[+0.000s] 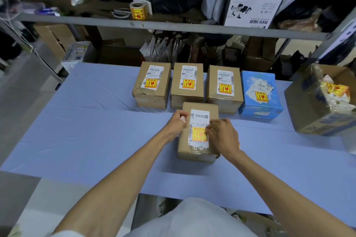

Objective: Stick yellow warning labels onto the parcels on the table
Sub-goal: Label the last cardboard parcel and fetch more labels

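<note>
Yellow warning label (198, 133) lies on the white shipping slip (199, 117) atop the near parcel (198, 153), which stands alone on the blue-covered worktop (96, 131), well back from its near edge. Right hand (221, 136): grip apart, fingertips pressing the label's right side. Left hand (178, 121): grip clamped on a small white scrap (183, 119) at the parcel's far left corner. Bare cloth extends widely to the parcel's left, less to its right.

Just behind, along the worktop's far edge, stand the left brown parcel (138, 82), middle brown parcel (176, 82), right brown parcel (212, 84) and blue parcel (248, 90), close together, each bearing a yellow label. At the right edge an open carton (308, 106) holds crumpled white and yellow label waste (337, 92). Beyond, on the shelf (173, 27), a label roll (137, 10) stands beside scissors (121, 13).
</note>
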Demonstrator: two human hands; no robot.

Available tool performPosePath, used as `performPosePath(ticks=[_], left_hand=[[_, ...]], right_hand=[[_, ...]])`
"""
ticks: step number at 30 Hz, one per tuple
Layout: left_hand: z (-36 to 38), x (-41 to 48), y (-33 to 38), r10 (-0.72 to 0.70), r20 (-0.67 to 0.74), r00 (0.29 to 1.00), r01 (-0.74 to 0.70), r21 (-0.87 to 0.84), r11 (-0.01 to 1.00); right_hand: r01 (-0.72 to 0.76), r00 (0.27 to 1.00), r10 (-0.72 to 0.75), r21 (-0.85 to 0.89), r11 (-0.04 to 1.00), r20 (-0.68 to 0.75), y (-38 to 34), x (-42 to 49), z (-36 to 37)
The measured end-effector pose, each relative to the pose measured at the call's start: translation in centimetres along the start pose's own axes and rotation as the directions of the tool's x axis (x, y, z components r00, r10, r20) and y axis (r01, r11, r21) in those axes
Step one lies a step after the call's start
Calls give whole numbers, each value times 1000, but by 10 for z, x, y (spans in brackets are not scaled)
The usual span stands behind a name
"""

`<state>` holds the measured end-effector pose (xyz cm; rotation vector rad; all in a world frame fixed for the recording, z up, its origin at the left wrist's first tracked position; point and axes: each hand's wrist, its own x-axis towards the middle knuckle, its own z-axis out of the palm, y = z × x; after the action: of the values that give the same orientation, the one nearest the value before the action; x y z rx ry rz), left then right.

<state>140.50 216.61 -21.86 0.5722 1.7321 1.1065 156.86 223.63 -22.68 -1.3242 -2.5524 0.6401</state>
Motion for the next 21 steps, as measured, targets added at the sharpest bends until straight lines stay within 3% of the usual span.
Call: performPosePath(ticks=[4, 10, 15, 19, 21], left_hand=[[4, 2, 19, 102, -28, 994, -103, -11, 995], [14, 1, 44, 223, -16, 975, -223, -132, 966], [22, -1, 55, 278, 73, 958, -278, -17, 961], [22, 4, 57, 383, -90, 919, -356, 224, 907], [22, 5, 62, 413, -115, 904, -378, 241, 894]], right_hand=[[-33, 995, 57, 267, 963, -86, -22, 16, -12], [108, 983, -22, 485, 868, -180, -51, 34, -43], [138, 976, -34, 490, 860, -215, -56, 39, -53], [92, 975, 29, 517, 851, -222, -49, 43, -56], [67, 970, 70, 531, 845, -234, -46, 43, -60]])
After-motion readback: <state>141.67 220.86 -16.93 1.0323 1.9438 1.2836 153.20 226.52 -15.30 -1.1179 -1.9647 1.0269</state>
